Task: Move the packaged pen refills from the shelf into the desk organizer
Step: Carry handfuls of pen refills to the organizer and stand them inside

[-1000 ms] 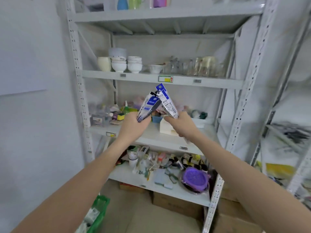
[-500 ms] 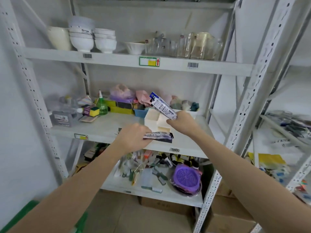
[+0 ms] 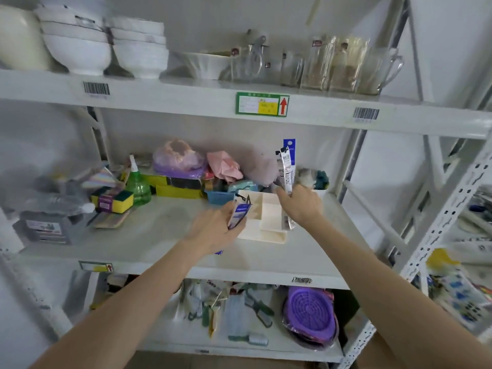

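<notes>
Both hands reach over the middle shelf [image 3: 149, 235] in the head view. Left hand [image 3: 213, 230] is curled round a blue-and-white packet of pen refills [image 3: 239, 213], which tilts up from its fingers toward the near-left corner of the white desk organizer [image 3: 266, 222]. Right hand [image 3: 300, 203] pinches a second packet of pen refills [image 3: 287, 166] that stands almost upright above the organizer's far-right side, its blue top well above the knuckles and its lower end showing below the hand beside the organizer's right wall. The organizer sits between the two hands, touching neither as far as can be told. Beyond the left hand are a small blue bin [image 3: 220, 197], a green spray bottle [image 3: 137, 186] and yellow sponges [image 3: 113, 199]. Above both hands, the upper shelf carries white bowls [image 3: 77, 53] and clear glass cups [image 3: 343, 65]. Below the right forearm lies a purple round lid [image 3: 310, 312].
</notes>
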